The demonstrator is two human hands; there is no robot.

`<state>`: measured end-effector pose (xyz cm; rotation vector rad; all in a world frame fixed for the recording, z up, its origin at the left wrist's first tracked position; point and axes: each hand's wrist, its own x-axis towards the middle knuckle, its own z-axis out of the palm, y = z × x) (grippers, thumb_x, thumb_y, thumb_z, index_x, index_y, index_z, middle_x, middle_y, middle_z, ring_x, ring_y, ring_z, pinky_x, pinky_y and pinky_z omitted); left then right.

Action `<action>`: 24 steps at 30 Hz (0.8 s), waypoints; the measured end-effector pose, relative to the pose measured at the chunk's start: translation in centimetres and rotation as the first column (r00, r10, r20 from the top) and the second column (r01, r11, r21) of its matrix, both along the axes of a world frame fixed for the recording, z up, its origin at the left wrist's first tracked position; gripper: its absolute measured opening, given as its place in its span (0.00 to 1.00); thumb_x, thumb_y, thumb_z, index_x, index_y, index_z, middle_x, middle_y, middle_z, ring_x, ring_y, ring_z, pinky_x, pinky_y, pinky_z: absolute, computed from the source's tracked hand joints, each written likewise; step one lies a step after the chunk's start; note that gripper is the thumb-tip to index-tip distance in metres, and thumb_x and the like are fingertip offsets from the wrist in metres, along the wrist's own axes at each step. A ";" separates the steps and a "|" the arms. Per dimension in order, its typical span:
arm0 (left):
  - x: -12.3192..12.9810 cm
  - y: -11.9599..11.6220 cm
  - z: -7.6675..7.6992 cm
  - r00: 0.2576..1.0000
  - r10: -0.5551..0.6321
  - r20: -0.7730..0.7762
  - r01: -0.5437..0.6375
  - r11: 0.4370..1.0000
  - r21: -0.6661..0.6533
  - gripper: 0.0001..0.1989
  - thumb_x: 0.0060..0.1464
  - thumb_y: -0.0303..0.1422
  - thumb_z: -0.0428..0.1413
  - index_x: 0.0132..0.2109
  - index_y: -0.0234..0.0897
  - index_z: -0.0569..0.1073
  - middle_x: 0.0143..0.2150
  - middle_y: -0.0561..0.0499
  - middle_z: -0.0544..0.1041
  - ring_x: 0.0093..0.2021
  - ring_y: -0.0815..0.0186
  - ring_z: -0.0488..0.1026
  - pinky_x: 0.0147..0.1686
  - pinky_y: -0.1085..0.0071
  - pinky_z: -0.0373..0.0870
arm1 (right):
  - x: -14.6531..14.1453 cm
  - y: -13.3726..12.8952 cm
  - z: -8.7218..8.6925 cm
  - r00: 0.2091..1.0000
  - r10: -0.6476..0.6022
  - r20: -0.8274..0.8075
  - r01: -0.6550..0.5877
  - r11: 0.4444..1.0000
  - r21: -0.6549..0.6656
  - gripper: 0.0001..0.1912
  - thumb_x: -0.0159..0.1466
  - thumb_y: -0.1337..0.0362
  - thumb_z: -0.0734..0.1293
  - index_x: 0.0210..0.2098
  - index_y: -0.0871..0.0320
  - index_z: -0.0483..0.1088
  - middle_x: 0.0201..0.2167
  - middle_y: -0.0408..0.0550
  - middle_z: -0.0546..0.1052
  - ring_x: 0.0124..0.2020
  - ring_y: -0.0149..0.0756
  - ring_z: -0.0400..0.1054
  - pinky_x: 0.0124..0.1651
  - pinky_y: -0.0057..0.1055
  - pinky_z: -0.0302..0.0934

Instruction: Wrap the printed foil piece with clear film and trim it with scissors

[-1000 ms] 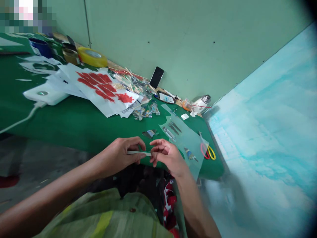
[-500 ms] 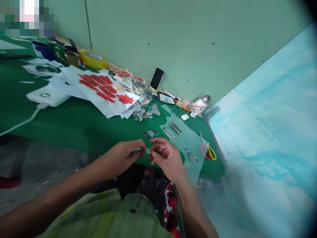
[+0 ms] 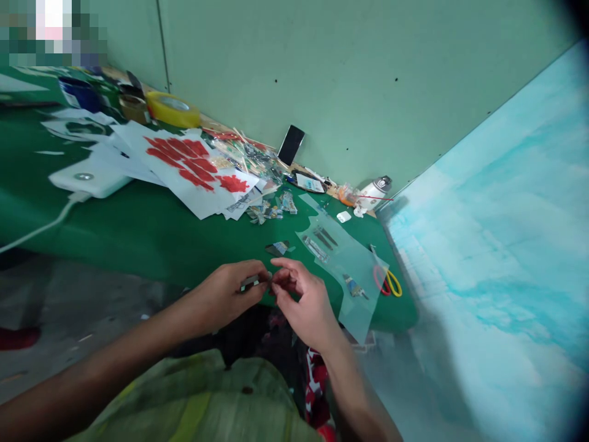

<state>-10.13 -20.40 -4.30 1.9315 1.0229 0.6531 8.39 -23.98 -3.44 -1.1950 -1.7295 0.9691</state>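
We find both hands brought together over the near edge of the green surface (image 3: 151, 239), at the centre of the view. The left hand (image 3: 243, 286) is closed to a narrow pinch, holding a thin pale strip (image 3: 250, 282) between thumb and fingers; most of the strip is hidden by the fingers. The right hand (image 3: 301, 296) is half curled, its fingertips meeting those of the left at the strip's right end; we cannot tell whether it grips the strip or merely touches it. Just beyond the fingers we note a dark printed piece (image 3: 277, 248) lying flat. To the right of this we record a translucent sheet (image 3: 334, 267) bearing several narrow printed pieces, with scissors (image 3: 394, 282) at its right edge, one handle loop red and the other yellow. Behind the hands, a cluster of clear scraps (image 3: 271, 212) lies near the corner of a white paper (image 3: 196, 199) marked with red patches. Left of the paper we observe a white device (image 3: 87, 178) with a cable attached. Farther back, a yellow tape roll (image 3: 159, 109) stands near the wall (image 3: 350, 80), and a phone (image 3: 291, 145) leans against it. A white bottle (image 3: 372, 193) sits near the far right corner.
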 end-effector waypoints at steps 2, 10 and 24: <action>0.0 0.0 -0.1 1.000 -0.004 0.006 0.004 1.000 0.003 0.12 0.59 0.37 0.48 0.35 0.37 0.73 0.30 0.53 0.74 0.30 0.66 0.68 0.30 0.72 0.62 | 0.0 0.0 -0.1 1.000 0.003 -0.002 -0.003 1.000 -0.007 0.25 0.62 0.74 0.63 0.55 0.48 0.66 0.38 0.44 0.74 0.38 0.34 0.71 0.47 0.35 0.68; 0.3 0.1 0.3 0.999 0.005 0.044 -0.006 1.000 0.017 0.11 0.57 0.36 0.48 0.31 0.37 0.72 0.28 0.53 0.71 0.30 0.67 0.67 0.30 0.72 0.62 | 0.1 0.0 -0.3 1.000 -0.008 -0.021 0.007 1.000 -0.020 0.24 0.61 0.74 0.63 0.55 0.48 0.67 0.38 0.44 0.75 0.37 0.34 0.71 0.44 0.34 0.70; 0.2 0.4 0.3 0.988 0.045 0.146 -0.035 0.997 -0.070 0.08 0.54 0.33 0.51 0.28 0.36 0.70 0.24 0.56 0.66 0.27 0.70 0.60 0.27 0.74 0.58 | 0.5 0.5 -0.1 0.979 -0.096 -0.182 0.076 0.991 -0.113 0.18 0.58 0.71 0.66 0.47 0.52 0.71 0.32 0.42 0.74 0.31 0.32 0.71 0.32 0.28 0.68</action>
